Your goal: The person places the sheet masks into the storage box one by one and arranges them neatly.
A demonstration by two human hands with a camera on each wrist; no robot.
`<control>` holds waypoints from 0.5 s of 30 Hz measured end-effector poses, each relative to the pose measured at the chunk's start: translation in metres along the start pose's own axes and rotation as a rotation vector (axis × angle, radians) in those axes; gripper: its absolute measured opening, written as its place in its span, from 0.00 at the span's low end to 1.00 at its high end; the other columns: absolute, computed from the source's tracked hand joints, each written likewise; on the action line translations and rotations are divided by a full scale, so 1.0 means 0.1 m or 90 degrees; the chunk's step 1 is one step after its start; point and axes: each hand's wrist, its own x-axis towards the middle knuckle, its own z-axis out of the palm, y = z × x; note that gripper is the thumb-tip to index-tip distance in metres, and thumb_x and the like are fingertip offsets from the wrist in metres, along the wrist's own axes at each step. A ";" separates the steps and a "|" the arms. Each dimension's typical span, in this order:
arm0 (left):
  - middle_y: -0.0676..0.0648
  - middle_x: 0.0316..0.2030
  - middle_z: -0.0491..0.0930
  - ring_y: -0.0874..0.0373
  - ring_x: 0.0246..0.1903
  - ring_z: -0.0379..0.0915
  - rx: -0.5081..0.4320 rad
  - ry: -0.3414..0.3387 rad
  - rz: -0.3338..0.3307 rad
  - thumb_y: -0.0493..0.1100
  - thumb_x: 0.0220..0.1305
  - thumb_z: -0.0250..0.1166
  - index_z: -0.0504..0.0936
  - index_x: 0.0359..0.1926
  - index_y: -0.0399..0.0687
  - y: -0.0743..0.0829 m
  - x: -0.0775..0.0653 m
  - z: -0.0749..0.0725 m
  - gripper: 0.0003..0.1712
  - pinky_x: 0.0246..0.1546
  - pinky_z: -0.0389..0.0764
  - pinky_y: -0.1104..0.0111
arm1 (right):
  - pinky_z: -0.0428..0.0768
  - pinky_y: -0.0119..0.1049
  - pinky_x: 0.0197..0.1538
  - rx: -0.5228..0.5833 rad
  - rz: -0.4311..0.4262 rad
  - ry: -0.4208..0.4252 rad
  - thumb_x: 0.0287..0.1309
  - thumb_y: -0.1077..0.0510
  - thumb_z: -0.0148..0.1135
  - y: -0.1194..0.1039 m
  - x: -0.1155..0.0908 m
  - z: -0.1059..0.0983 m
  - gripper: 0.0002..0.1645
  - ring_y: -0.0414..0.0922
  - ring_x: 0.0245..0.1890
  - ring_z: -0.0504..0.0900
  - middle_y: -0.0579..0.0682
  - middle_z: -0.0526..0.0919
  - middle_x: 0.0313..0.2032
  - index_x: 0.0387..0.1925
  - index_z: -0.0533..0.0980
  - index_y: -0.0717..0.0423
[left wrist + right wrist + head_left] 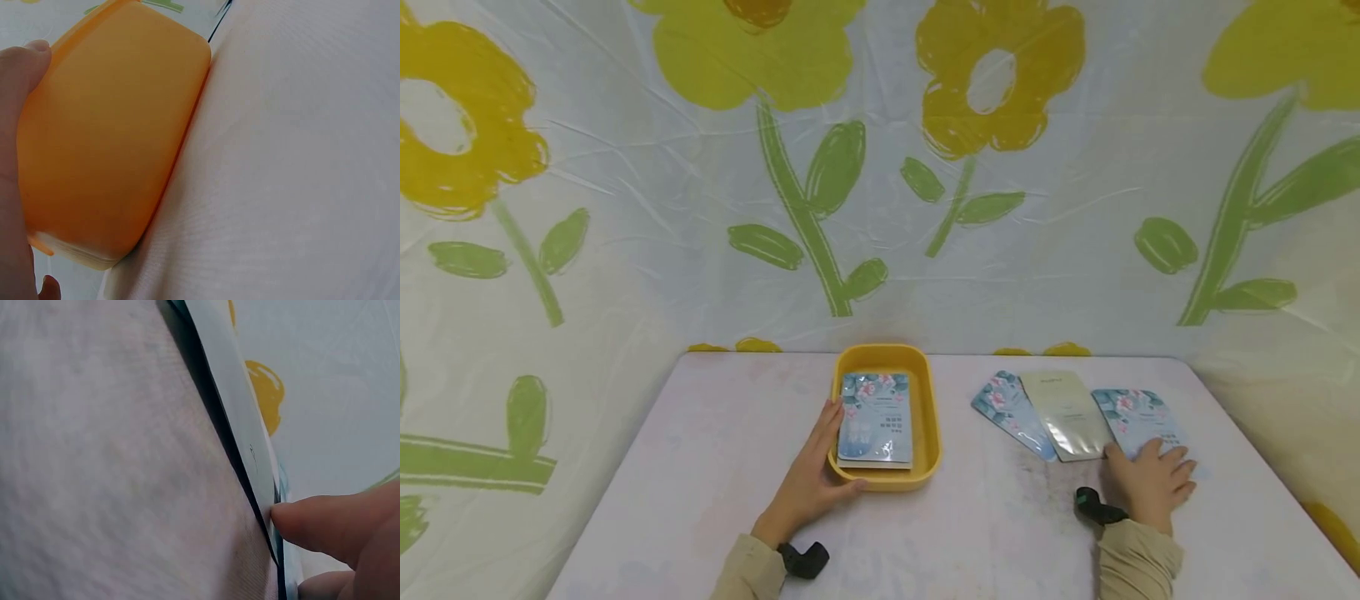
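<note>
A yellow plastic tray (934,442) stands near the middle of the table, holding a blue floral sachet (876,417) on top of others. My left hand (812,471) grips the tray's near left corner, fingers over the side rim and thumb along the front. The left wrist view shows the tray's outer wall (119,125) with a fingertip at its rim. My right hand (1152,482) spreads over the lower end of another blue floral sachet (1135,410). In the right wrist view, the thumb (312,522) touches a sachet edge (244,431).
Left of that sachet lie a pale silvery green sachet (1063,412) and a tilted blue floral sachet (1011,408), overlapping. A pale cloth covers the table (700,450). Behind it hangs a flower-printed curtain (1037,275). A black camera mount sits on each wrist.
</note>
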 end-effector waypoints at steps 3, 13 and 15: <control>0.51 0.79 0.42 0.53 0.77 0.35 0.001 -0.003 -0.005 0.68 0.53 0.71 0.48 0.79 0.47 0.00 0.00 0.00 0.64 0.74 0.51 0.56 | 0.24 0.72 0.67 -0.004 0.016 -0.010 0.67 0.41 0.42 -0.02 -0.02 -0.01 0.55 0.76 0.68 0.17 0.81 0.19 0.67 0.70 0.30 0.79; 0.52 0.79 0.42 0.54 0.77 0.34 -0.006 -0.009 -0.018 0.68 0.53 0.71 0.48 0.79 0.48 0.01 0.00 0.00 0.64 0.73 0.51 0.54 | 0.30 0.73 0.65 0.134 0.043 0.139 0.63 0.50 0.45 0.05 0.02 0.01 0.38 0.73 0.69 0.20 0.74 0.22 0.71 0.64 0.56 0.76; 0.53 0.79 0.42 0.55 0.77 0.34 -0.008 -0.011 -0.020 0.69 0.53 0.70 0.48 0.79 0.48 0.02 0.01 0.00 0.63 0.73 0.51 0.53 | 0.25 0.73 0.66 0.152 0.041 0.141 0.62 0.52 0.46 0.09 0.03 0.00 0.37 0.71 0.68 0.13 0.71 0.12 0.70 0.63 0.56 0.76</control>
